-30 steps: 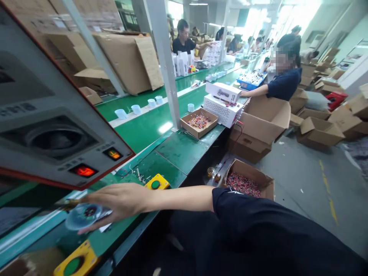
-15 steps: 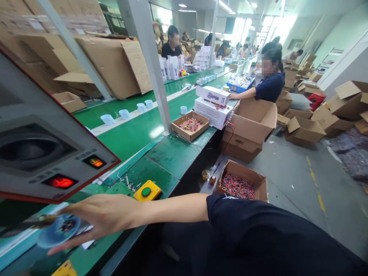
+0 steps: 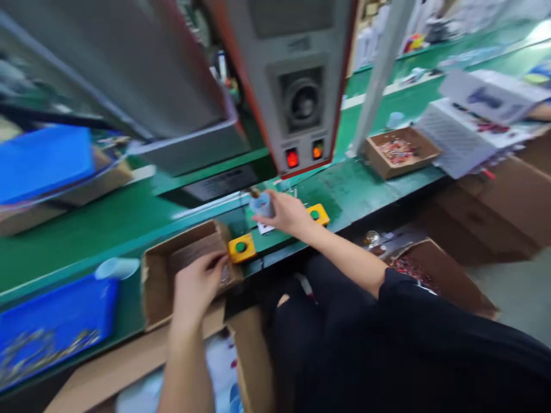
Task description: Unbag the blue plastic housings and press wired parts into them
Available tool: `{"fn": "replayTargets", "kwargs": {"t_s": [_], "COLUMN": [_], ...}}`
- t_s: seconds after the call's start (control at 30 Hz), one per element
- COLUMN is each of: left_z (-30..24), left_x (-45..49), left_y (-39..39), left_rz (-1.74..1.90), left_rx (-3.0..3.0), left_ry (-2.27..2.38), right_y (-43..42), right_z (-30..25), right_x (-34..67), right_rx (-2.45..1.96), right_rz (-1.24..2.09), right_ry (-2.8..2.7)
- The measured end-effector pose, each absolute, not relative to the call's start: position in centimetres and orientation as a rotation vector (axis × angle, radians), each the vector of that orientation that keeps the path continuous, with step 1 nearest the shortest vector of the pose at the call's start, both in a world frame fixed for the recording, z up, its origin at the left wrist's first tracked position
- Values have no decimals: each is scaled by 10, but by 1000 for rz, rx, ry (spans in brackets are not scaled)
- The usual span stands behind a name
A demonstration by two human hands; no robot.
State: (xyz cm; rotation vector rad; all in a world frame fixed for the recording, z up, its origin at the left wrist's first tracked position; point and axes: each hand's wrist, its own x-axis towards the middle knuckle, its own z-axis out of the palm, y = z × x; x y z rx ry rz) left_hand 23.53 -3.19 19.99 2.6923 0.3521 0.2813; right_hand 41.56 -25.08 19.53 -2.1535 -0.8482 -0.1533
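My right hand (image 3: 287,215) has its thumb and fingers closed around a light blue plastic cup (image 3: 260,205). The cup is below the machine's control panel (image 3: 301,103), with a brass-coloured part just above its rim. My left hand (image 3: 198,282) hangs over the near right side of an open cardboard box (image 3: 157,275), its fingers curled and pressed together. Blur hides what may be between them. Yellow button boxes with green buttons, one (image 3: 241,248) by the cardboard box and another (image 3: 317,214) behind my right wrist, sit on the green bench.
A blue tray (image 3: 55,321) of brass-coloured parts lies at the left, a pale blue cup (image 3: 117,268) beside it. A small carton (image 3: 402,152) of wired parts stands to the right. A grey post (image 3: 381,80) rises behind. Below the bench are open cartons.
The view has swung left and down, so my left hand and the cardboard box now show. My right hand still holds the blue cup beneath the machine.
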Motion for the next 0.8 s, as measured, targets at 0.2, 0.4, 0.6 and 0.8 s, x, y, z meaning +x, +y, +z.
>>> {"fn": "replayTargets", "kwargs": {"t_s": [0.2,0.4,0.6,0.8], "left_z": [174,167,160,163], "left_x": [243,238,247,263], "left_y": [-77,-79,-75,-85], "left_rz": [437,635,603,688], "left_rx": [2696,2763,2912,2971], "left_ry": [197,332,421,317], "right_y": [-249,-246,-270,-361], "right_z": [178,178,179,123], "right_x": [411,413,410,411], "right_rx": [-2152,-2190,-2311,-2012], "right_rz": [-244,-396,-287,-747], "right_ry": [-849,-890,-883,-913]}}
